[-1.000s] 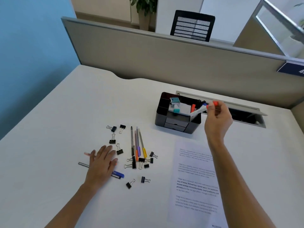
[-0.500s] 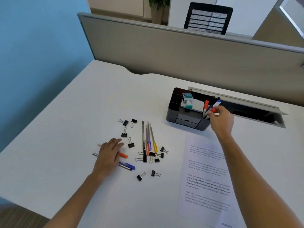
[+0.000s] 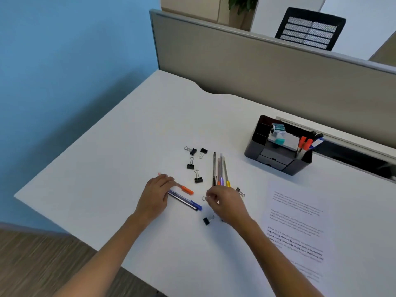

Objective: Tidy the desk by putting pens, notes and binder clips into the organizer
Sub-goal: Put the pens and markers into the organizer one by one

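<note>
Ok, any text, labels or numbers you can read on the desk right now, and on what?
Printed sheet: several paragraphs, one in bold, too blurred to quote.
Small teal-and-white item on the organizer: print on it, too small to read.
Pens and binder clips: no legible markings.

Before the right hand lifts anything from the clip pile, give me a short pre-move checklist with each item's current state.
1. Right hand is over the clips near the pen tips: ok.
2. Firm grasp on a clip: cannot tell; its fingers hide what they touch.
3. Left hand rests on the blue pen and orange pen, steadying them: ok.
4. Organizer upright, right compartment already holding pens: ok.
5. Free compartment for clips: cannot tell.
6. Printed sheet lies flat, clear of the hands: ok.
</note>
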